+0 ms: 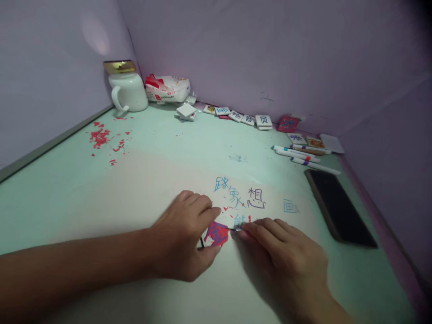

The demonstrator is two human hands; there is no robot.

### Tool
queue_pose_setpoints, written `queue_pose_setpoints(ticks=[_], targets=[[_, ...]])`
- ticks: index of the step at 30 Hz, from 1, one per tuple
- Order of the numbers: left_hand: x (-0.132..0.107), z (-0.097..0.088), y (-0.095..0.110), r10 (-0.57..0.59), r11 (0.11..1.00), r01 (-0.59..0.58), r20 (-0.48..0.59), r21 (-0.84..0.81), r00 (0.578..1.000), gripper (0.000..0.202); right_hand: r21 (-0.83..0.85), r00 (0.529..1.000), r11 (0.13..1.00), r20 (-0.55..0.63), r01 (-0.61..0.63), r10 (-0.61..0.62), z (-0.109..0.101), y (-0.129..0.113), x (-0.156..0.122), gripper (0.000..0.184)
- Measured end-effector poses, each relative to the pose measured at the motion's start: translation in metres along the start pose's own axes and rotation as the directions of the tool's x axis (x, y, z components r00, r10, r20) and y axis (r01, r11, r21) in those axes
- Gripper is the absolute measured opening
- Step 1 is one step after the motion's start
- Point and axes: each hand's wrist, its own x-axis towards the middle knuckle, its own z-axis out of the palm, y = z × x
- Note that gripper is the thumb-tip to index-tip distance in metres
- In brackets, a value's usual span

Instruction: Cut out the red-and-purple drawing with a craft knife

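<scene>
Within the left grip [184, 240], a red tile [220, 234].

The head-worn view looks forward and down the tabletop [189, 153].

There were two hands, one left hand [185, 236] and one right hand [286, 258], with one red-purple tile [218, 234] and one thin tool [233, 230] held. One lidded mug [131, 93], one soft packet [168, 88] and one phone [340, 209] were counted, plus at least four pens [315, 165]. Along the wall showed eight lettered tiles [263, 120], one of them red, and one blank white piece [332, 143]. The stacked tiles [186, 110] could not be counted exactly; five written characters [255, 198] marked the tabletop [162, 144], and red scraps [100, 137] were too many to number.
</scene>
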Motion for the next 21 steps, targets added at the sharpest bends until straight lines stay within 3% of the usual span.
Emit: queue_pose_setpoints(ticks=[9,21], targets=[[0.001,-0.001,0.000,-0.003,1.000,0.004,0.047,-0.025,0.999,0.029,0.009,0.995,0.999,0.094,0.041,-0.042,-0.006,0.001,0.013,0.035],[0.000,0.001,-0.002,0.002,1.000,-0.001,0.038,-0.022,0.999,0.031,0.176,0.956,0.984,0.283,0.031,-0.081,-0.010,0.015,0.024,0.030]])
